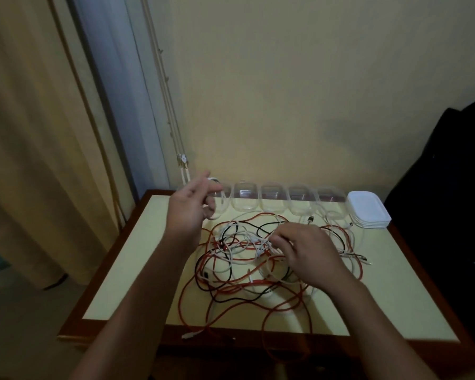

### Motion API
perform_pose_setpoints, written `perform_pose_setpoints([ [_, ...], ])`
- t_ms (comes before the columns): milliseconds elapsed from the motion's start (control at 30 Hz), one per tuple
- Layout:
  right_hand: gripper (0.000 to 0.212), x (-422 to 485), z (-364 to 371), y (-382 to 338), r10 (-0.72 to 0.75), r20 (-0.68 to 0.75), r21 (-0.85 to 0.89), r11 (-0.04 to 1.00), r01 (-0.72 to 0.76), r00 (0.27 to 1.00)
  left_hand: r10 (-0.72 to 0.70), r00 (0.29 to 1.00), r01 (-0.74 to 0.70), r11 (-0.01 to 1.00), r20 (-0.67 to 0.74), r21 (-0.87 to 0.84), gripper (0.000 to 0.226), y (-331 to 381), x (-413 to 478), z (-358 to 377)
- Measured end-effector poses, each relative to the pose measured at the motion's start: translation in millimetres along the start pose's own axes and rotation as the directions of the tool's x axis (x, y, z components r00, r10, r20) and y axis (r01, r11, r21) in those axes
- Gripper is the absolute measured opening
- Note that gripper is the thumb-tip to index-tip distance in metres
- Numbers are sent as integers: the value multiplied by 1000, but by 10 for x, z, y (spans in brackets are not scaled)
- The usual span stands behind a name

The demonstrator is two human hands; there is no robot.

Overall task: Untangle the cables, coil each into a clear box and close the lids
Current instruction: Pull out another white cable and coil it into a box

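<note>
— Tangle of cables [247, 259] mid-table, boxes [272, 200] lined along the far edge, lids [368, 208] stacked beside. Right hand [310, 256] pinching white strands; left hand [189, 207] raised, fingers loosely curled, apparently empty.

— Best to follow one plug back, easing loops loose, never yanking.

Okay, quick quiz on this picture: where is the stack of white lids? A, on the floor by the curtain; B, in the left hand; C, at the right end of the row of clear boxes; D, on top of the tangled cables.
C: the stack of white lids sits on the table at the right end of the row of clear boxes, apart from the tangled cables.
</note>
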State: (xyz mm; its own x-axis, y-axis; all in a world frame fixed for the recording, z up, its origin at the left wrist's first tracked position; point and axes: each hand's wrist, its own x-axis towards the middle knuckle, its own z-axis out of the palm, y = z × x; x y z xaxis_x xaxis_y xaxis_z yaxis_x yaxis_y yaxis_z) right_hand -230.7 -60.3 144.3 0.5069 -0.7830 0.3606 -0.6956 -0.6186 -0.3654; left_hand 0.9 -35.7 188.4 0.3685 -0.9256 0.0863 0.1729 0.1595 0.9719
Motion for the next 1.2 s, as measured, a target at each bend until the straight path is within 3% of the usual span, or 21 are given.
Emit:
perform_pose_setpoints([
  [100, 32, 33, -35, -158, -30, -17, 154, 987, 32, 999, 66, 992, -90, 966, 104, 243, 32, -75, -100, 104],
  [233, 30, 103, -134, -244, 31, -130, 279, 960, 6, 991, -12, 961, -67, 959, 275, 274, 32, -156, -224, 220],
  [367, 31, 152, -155, -225, 137, -227, 320, 945, -59, 964, -199, 909, 168, 979, 367, 115, 32, -190, -293, 336],
  [500, 31, 173, -156, -234, 254, -324, 388, 914, -117, 911, -346, 834, 450, 878, 429, -166, 36, -161, -279, 399],
  [633, 31, 152, -133, -321, 297, -227, 468, 868, -163, 928, -361, 802, 533, 792, 475, -297, 36, -117, -276, 436],
  [767, 42, 121, -103, -450, 284, -69, 612, 770, -184, 956, -342, 825, 499, 815, 451, -295, 31, -91, -293, 487],
  [833, 48, 128, -97, -481, 302, -68, 658, 730, -185, 951, -315, 844, 461, 839, 435, -288, 31, -115, -303, 502],
  [1000, 40, 164, -100, -482, 333, -45, 688, 694, -212, 942, -268, 859, 413, 865, 436, -285, 36, -170, -330, 524],
  [1200, 49, 171, -119, -485, 332, -30, 679, 699, -225, 943, -208, 912, 267, 955, 355, -128, 23, -188, -298, 543],
])
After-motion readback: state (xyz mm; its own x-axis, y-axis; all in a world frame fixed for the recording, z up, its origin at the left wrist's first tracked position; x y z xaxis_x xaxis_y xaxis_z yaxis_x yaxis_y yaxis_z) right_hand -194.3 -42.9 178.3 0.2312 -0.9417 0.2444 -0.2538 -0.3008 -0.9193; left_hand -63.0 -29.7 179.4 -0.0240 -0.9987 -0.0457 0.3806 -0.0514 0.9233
